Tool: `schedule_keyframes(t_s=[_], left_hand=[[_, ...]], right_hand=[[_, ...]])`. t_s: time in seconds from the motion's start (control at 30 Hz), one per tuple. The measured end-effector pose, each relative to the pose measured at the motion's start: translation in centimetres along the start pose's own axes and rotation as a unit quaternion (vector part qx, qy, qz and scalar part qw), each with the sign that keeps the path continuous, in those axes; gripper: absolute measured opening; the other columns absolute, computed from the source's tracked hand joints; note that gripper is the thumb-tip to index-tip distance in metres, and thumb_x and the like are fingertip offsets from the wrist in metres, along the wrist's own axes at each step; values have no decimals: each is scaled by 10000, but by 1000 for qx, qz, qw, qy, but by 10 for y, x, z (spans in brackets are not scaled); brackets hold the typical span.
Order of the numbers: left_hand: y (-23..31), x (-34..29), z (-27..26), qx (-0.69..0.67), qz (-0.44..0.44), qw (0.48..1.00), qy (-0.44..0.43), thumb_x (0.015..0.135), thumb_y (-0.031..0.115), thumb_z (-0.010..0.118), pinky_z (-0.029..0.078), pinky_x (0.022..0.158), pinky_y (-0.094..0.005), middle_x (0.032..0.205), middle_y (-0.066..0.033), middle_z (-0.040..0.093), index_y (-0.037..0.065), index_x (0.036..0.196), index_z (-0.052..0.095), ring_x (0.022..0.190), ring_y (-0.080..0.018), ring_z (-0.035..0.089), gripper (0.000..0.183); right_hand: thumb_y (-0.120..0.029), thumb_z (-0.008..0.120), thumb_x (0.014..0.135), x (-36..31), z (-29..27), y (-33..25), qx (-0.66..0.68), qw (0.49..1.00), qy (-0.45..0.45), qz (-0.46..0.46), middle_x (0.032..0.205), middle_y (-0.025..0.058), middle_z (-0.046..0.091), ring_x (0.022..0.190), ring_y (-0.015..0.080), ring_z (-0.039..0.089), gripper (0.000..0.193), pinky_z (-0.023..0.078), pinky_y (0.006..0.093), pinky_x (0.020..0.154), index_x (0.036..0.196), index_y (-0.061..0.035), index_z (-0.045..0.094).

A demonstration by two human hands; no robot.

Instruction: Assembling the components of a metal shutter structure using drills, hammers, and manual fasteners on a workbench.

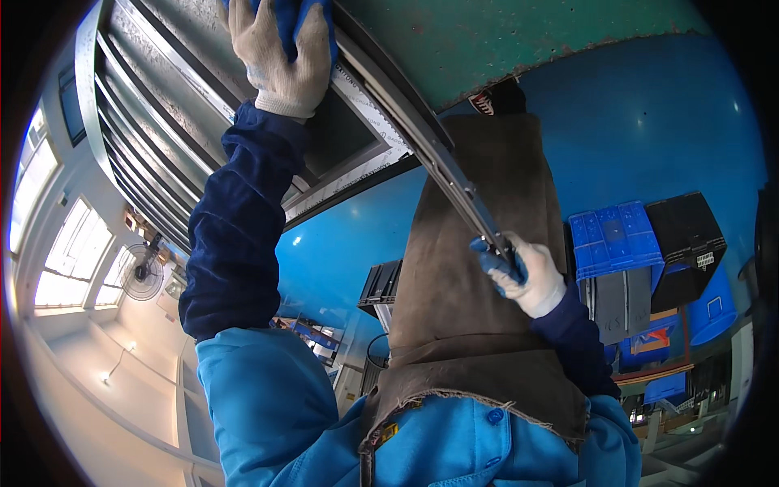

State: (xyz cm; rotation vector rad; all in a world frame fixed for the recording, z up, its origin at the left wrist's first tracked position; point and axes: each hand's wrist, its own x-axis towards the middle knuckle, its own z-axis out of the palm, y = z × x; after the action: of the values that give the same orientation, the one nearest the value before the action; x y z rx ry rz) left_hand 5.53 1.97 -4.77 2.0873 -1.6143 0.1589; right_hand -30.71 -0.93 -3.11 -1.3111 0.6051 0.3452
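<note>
The right hand (527, 272) is clamping round the near end of the long metal bar (442, 166), which is jutting past the right edge of the film-edged frame (369, 114) and over the apron (454, 292). Well apart, the left hand (296, 61) is covering the frame's far part; whether it's gripping, nobody can tell. A slackening right hand could be letting the bar drop; a sideways tug could be scraping that edge.
</note>
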Motion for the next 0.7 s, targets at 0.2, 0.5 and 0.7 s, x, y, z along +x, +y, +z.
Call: schedule_keyframes(t_s=[0.2, 0.5, 0.7], left_hand=[[-2, 0, 0, -5, -4, 1000, -10, 828, 156, 513, 273, 1056, -480, 1092, -183, 580, 14, 895, 607, 1154, -378, 499, 183], [1, -6, 1, -11, -10, 1000, -1, 852, 149, 506, 267, 1066, -505, 1194, -225, 541, 7, 925, 618, 1215, -404, 457, 195], [4, -10, 3, -11, -38, 999, 23, 884, 152, 494, 271, 1079, -482, 1310, -259, 475, -6, 988, 623, 1289, -420, 387, 228]], right_hand=[[27, 631, 766, -1, -3, 7, 446, 856, -38, 259, 709, 49, 632, 549, 130, 605, 330, 455, 242, 459, 1082, -56, 580], [60, 575, 835, 5, -9, 5, 189, 971, -52, 134, 760, 37, 620, 564, 60, 533, 286, 384, 198, 440, 1112, -13, 579], [53, 645, 832, 3, 1, 7, 182, 978, 30, 98, 932, 60, 678, 670, 38, 565, 306, 456, 184, 554, 1130, -4, 601]])
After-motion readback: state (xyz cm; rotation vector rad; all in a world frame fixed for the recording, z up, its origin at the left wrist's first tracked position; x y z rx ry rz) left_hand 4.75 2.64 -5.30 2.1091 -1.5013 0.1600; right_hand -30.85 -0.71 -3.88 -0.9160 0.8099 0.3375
